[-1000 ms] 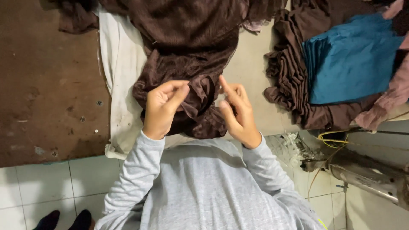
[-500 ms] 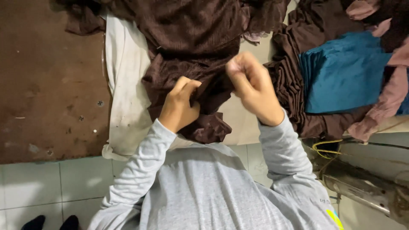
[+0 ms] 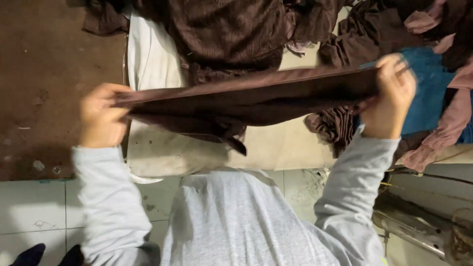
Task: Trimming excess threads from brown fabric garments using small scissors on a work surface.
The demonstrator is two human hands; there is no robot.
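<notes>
— What are the hands doing?

— The left hand is gripping one end of a dark brown cloth, fingers curled shut around its edge. The right hand is pinching the opposite end, closed on the fabric too.

— And where is the cloth sitting?

— It is hanging stretched taut between the two hands, above the table, with a loose fold drooping below its middle.

— What is lying around them?

— Beyond the hands, a heap of brown fabric is lying on the table. Just past the right hand, a blue cloth is resting beside pink fabric.
</notes>
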